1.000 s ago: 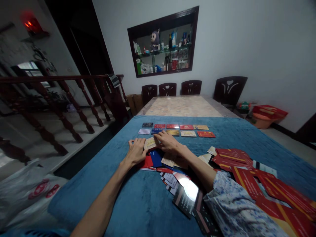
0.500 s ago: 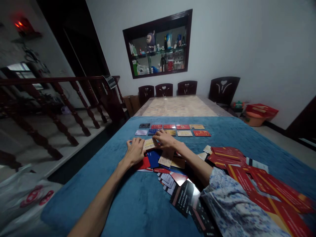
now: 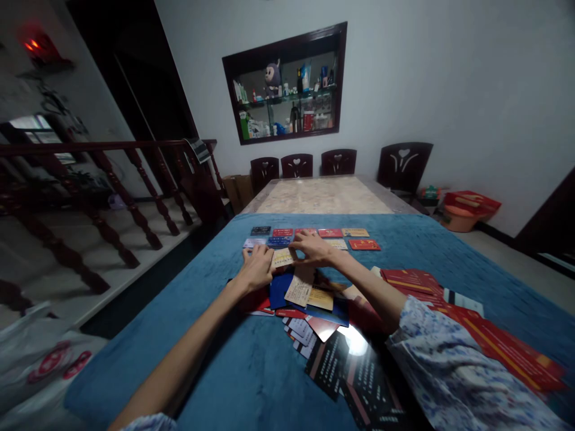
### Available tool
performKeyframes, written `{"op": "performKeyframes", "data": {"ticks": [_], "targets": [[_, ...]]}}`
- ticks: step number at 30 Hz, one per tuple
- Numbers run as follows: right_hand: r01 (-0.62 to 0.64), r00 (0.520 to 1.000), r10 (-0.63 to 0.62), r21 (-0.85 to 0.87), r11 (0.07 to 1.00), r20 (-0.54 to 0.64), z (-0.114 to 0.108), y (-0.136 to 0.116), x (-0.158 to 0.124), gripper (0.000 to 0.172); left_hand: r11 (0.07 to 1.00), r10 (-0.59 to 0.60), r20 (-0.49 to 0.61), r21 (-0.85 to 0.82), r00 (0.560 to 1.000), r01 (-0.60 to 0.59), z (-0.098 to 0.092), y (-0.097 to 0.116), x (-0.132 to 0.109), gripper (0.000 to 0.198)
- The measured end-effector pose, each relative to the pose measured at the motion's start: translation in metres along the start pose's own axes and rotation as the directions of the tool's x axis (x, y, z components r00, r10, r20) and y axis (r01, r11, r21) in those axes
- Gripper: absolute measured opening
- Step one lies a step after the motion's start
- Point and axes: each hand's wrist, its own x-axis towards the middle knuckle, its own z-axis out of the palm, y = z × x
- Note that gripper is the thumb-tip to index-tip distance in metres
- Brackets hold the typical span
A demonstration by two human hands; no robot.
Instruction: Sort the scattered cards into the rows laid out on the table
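Observation:
Between my two hands is a cream card with yellowish print, just nearer to me than the laid-out rows. My left hand grips its left end with bent fingers, and my right hand pinches its right end. Beyond them lie two rows of cards, among them a dark blue card, a lilac card and a red card. My right hand covers part of the nearer row. Below my hands is a loose heap with a beige card, a yellow card and black cards.
A blue cloth covers the near table. Red envelope-like sheets are piled at the right, partly under my sleeve. Dark chairs stand at the far end, a wooden railing and a white plastic bag at the left.
Both hands have shifted slightly right and forward with the cream card between them. The right hand now hides more of the nearer row, and the dark blue card is more exposed.

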Motion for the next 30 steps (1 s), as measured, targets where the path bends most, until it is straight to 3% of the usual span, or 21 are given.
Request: {"op": "performKeyframes", "data": {"ticks": [16,30], "targets": [[-0.089,0.996,0.089,0.016,0.996,0.018,-0.007,0.046,-0.032,0.026,0.994,0.098,0.034,-0.051,0.995,-0.096,-0.006,0.041,0.045,0.023],[-0.17,0.985,0.17,0.004,0.985,0.038,0.001,0.098,-0.054,0.021,0.982,0.186,0.05,-0.04,0.981,-0.184,0.007,0.072,0.097,0.021]]}}
